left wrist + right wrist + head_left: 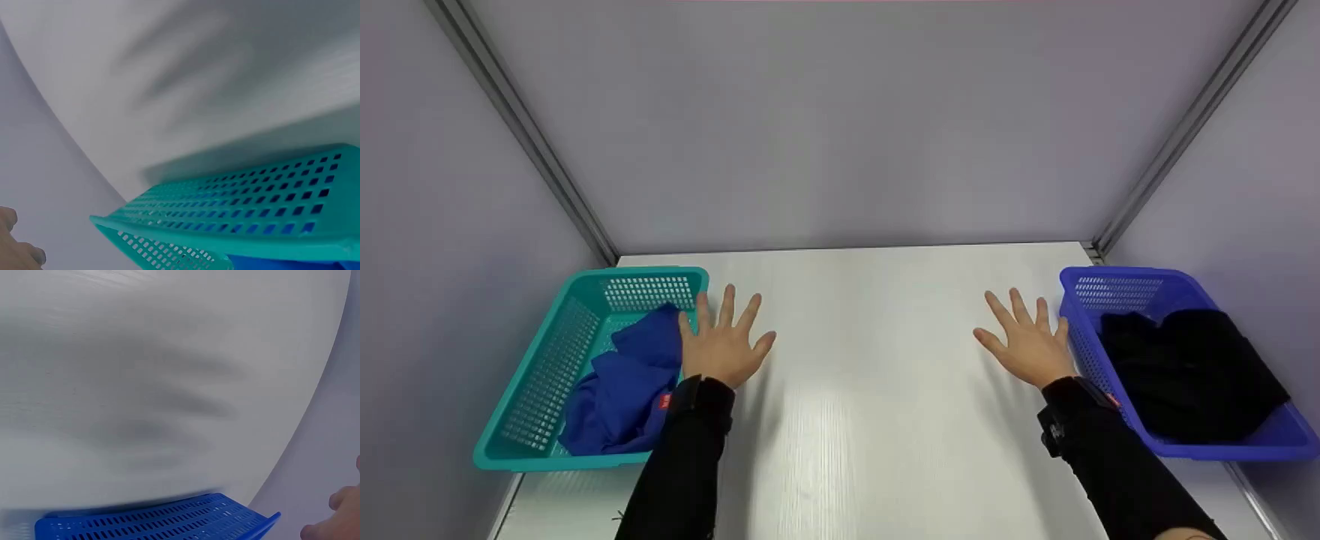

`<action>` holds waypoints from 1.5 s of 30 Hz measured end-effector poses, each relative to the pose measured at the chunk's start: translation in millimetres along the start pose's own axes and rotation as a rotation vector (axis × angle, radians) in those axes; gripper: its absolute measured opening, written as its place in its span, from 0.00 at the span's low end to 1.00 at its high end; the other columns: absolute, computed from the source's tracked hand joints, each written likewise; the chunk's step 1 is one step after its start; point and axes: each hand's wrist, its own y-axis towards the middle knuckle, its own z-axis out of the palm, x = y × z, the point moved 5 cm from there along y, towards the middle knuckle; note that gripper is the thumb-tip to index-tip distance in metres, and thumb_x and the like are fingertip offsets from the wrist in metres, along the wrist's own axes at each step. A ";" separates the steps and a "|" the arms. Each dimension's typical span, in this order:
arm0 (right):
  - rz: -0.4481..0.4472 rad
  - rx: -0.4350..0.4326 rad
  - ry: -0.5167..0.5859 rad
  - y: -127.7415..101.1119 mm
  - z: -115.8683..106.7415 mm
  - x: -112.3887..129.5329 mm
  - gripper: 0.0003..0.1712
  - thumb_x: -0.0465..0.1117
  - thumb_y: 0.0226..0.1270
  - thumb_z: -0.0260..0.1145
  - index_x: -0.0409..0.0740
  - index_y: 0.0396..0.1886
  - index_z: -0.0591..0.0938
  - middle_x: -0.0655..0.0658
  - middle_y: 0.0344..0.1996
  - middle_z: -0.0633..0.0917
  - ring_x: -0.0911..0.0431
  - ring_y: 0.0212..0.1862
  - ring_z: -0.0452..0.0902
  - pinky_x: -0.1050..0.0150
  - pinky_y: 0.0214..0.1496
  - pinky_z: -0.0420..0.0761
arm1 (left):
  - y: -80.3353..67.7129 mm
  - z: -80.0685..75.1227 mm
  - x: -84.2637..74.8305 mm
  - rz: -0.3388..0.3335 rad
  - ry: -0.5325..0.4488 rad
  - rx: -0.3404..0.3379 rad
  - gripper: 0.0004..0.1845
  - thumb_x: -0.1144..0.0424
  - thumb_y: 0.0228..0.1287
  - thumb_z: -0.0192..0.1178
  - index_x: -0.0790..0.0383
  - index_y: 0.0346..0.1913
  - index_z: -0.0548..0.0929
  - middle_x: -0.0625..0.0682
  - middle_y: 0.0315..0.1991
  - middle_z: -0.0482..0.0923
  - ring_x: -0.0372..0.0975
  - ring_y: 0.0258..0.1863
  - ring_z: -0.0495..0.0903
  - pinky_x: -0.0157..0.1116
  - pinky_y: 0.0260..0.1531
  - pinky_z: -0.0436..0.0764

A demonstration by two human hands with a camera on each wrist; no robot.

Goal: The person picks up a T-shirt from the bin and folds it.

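My left hand is held above the white table with fingers spread, next to the right side of a teal basket. Inside that basket lies a crumpled blue cloth with a small red label. My right hand, fingers also spread, hovers beside the left side of a blue-purple basket. A black cloth lies in it. Neither hand holds anything. In the left wrist view the teal basket's perforated wall shows below some fingertips; the right wrist view shows the blue basket.
The white table spans the space between the two baskets. Pale panels enclose it: a back wall, a left wall and a right wall, with grey metal strips at the corners. Shadows of both hands fall on the tabletop.
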 end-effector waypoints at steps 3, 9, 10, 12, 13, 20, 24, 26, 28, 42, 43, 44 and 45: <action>-0.026 -0.013 0.004 0.2 -4.1 7.3 0.47 0.74 0.74 0.45 0.61 0.84 0.48 0.35 0.82 0.44 0.24 0.78 0.32 0.19 0.67 0.31 | -0.7 -3.5 12.0 -0.014 -0.038 0.013 0.38 0.34 0.75 0.44 0.44 0.82 0.55 0.59 0.83 0.42 0.66 0.80 0.36 0.71 0.71 0.39; -0.073 -0.015 -0.004 -0.1 -6.2 22.4 0.46 0.74 0.74 0.45 0.63 0.84 0.48 0.37 0.83 0.45 0.26 0.79 0.33 0.20 0.69 0.32 | -9.1 -10.3 47.5 -0.063 -0.099 0.060 0.40 0.34 0.75 0.45 0.47 0.83 0.53 0.62 0.83 0.39 0.69 0.78 0.34 0.73 0.69 0.36; -0.079 -0.016 -0.005 -0.4 -5.8 24.0 0.46 0.74 0.74 0.45 0.63 0.84 0.48 0.37 0.83 0.45 0.26 0.79 0.33 0.20 0.69 0.33 | -11.1 -10.6 54.4 -0.073 -0.110 0.076 0.41 0.34 0.75 0.45 0.47 0.83 0.52 0.63 0.83 0.38 0.69 0.78 0.33 0.73 0.69 0.35; -0.090 -0.020 -0.009 -1.1 -5.0 26.6 0.45 0.73 0.75 0.45 0.64 0.84 0.49 0.38 0.83 0.45 0.27 0.79 0.34 0.21 0.70 0.34 | -15.2 -10.1 68.3 -0.090 -0.121 0.105 0.42 0.32 0.75 0.44 0.47 0.83 0.50 0.64 0.83 0.37 0.71 0.77 0.32 0.73 0.68 0.34; -0.095 -0.021 -0.011 -1.4 -4.1 27.5 0.45 0.73 0.75 0.46 0.64 0.84 0.49 0.38 0.83 0.45 0.27 0.79 0.34 0.21 0.70 0.35 | -17.6 -10.0 75.0 -0.099 -0.126 0.115 0.43 0.31 0.74 0.43 0.47 0.83 0.50 0.65 0.83 0.37 0.72 0.77 0.32 0.74 0.68 0.34; -0.127 -0.001 -0.026 -4.8 1.9 32.0 0.45 0.73 0.75 0.46 0.64 0.84 0.49 0.40 0.83 0.46 0.28 0.80 0.36 0.22 0.71 0.37 | -37.0 -2.5 119.1 -0.178 -0.186 0.211 0.46 0.29 0.73 0.40 0.51 0.83 0.46 0.70 0.81 0.35 0.77 0.74 0.31 0.79 0.62 0.34; -0.138 0.007 -0.029 -7.2 3.4 32.8 0.45 0.73 0.75 0.46 0.64 0.84 0.49 0.39 0.83 0.47 0.28 0.80 0.37 0.22 0.71 0.37 | -48.0 5.4 134.2 -0.219 -0.216 0.302 0.46 0.30 0.74 0.39 0.52 0.83 0.44 0.71 0.80 0.34 0.79 0.72 0.30 0.80 0.61 0.34; -0.143 0.013 -0.029 -8.6 4.1 32.6 0.45 0.73 0.75 0.47 0.63 0.84 0.50 0.39 0.83 0.47 0.28 0.79 0.37 0.22 0.71 0.37 | -54.0 7.9 135.8 -0.227 -0.222 0.361 0.45 0.33 0.75 0.42 0.52 0.83 0.42 0.72 0.80 0.32 0.80 0.72 0.29 0.80 0.60 0.34; -0.142 0.023 -0.030 -9.7 5.2 31.9 0.45 0.72 0.75 0.47 0.64 0.84 0.49 0.39 0.83 0.47 0.28 0.80 0.38 0.22 0.71 0.37 | -59.7 6.4 132.8 -0.228 -0.214 0.410 0.44 0.38 0.76 0.46 0.53 0.83 0.43 0.72 0.80 0.32 0.80 0.71 0.30 0.81 0.60 0.37; -0.155 0.054 -0.028 -10.8 6.6 33.7 0.44 0.72 0.75 0.47 0.65 0.84 0.49 0.40 0.83 0.48 0.27 0.79 0.39 0.19 0.69 0.36 | -79.9 10.2 121.2 -0.177 -0.234 0.652 0.62 0.42 0.55 0.72 0.61 0.81 0.44 0.89 0.71 0.41 0.84 0.67 0.47 0.76 0.61 0.58; -0.156 0.055 -0.030 -10.7 7.0 34.4 0.44 0.72 0.75 0.48 0.66 0.84 0.49 0.40 0.83 0.48 0.27 0.79 0.40 0.19 0.68 0.36 | -79.9 14.2 122.5 -0.183 -0.225 0.676 0.64 0.40 0.53 0.73 0.60 0.82 0.44 0.89 0.70 0.43 0.83 0.67 0.52 0.75 0.59 0.62; -0.156 0.056 -0.032 -10.6 7.5 35.0 0.44 0.72 0.75 0.48 0.66 0.84 0.49 0.40 0.83 0.48 0.28 0.79 0.40 0.19 0.68 0.37 | -79.2 18.3 124.3 -0.188 -0.211 0.697 0.66 0.38 0.51 0.74 0.59 0.82 0.44 0.89 0.69 0.46 0.82 0.66 0.56 0.74 0.57 0.66; -0.157 0.057 -0.030 -10.4 8.1 35.5 0.44 0.72 0.75 0.48 0.66 0.84 0.49 0.40 0.83 0.48 0.28 0.79 0.40 0.19 0.68 0.37 | -78.4 21.3 125.8 -0.189 -0.195 0.709 0.67 0.38 0.49 0.76 0.59 0.82 0.45 0.89 0.68 0.49 0.81 0.64 0.59 0.73 0.56 0.68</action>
